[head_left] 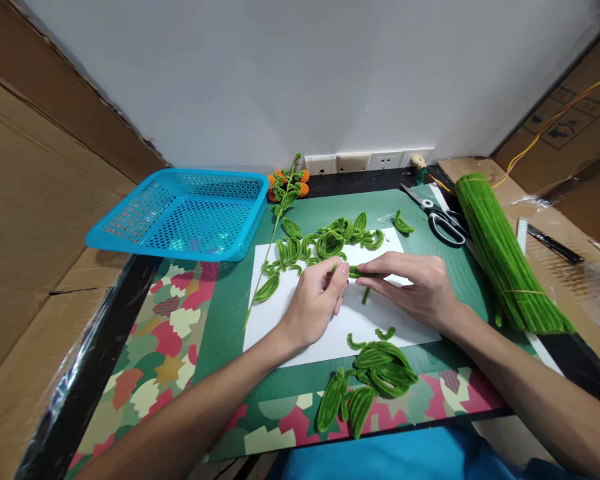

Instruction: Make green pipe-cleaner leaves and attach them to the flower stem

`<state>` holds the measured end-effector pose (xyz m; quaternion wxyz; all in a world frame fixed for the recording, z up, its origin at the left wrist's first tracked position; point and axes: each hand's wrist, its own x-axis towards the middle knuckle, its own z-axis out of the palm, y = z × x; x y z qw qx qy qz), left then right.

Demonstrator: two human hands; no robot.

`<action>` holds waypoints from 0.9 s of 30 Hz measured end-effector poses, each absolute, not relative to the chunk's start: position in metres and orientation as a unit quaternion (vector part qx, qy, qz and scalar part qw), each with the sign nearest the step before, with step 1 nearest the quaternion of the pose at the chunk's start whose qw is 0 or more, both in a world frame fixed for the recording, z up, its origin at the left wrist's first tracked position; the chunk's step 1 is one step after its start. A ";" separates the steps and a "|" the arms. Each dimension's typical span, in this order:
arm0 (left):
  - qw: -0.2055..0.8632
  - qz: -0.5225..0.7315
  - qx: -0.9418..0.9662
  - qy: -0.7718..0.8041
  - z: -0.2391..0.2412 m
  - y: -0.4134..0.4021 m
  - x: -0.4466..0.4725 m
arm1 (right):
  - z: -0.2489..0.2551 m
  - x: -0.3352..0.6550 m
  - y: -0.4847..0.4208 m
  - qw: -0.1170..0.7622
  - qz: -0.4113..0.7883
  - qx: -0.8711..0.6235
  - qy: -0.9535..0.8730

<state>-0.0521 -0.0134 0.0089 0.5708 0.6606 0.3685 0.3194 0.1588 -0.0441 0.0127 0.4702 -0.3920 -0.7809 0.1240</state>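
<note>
Over a white sheet of paper (280,313), both hands pinch one green pipe cleaner piece (357,272). My left hand (316,303) grips its left end with closed fingers. My right hand (415,287) holds the other end, fingers pressed together. Beyond the hands lies a heap of folded green pipe cleaner leaves (330,241). A second heap of leaves (367,383) lies near me at the mat's front edge. A long green stem (267,257) with leaves runs up to an orange pipe cleaner flower (286,183).
A blue plastic basket (180,213) stands at the back left. Scissors (440,217) lie at the back right beside a thick bundle of straight green pipe cleaners (505,257). A green cutting mat (230,293) covers the table; cardboard walls stand at both sides.
</note>
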 end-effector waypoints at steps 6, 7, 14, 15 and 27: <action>0.582 0.311 0.665 0.351 0.010 -0.013 -0.052 | 0.008 0.160 -0.043 0.473 0.060 -0.370 -0.798; 0.583 0.308 0.666 0.349 0.011 -0.012 -0.052 | 0.008 0.160 -0.043 0.471 0.053 -0.370 -0.799; 0.598 0.303 0.658 0.343 0.011 -0.013 -0.052 | 0.007 0.160 -0.044 0.462 0.040 -0.367 -0.806; 0.598 0.303 0.657 0.345 0.011 -0.013 -0.052 | 0.007 0.160 -0.044 0.461 0.038 -0.367 -0.807; 0.626 0.313 0.621 0.353 0.008 -0.014 -0.050 | 0.007 0.158 -0.043 0.470 -0.003 -0.350 -0.810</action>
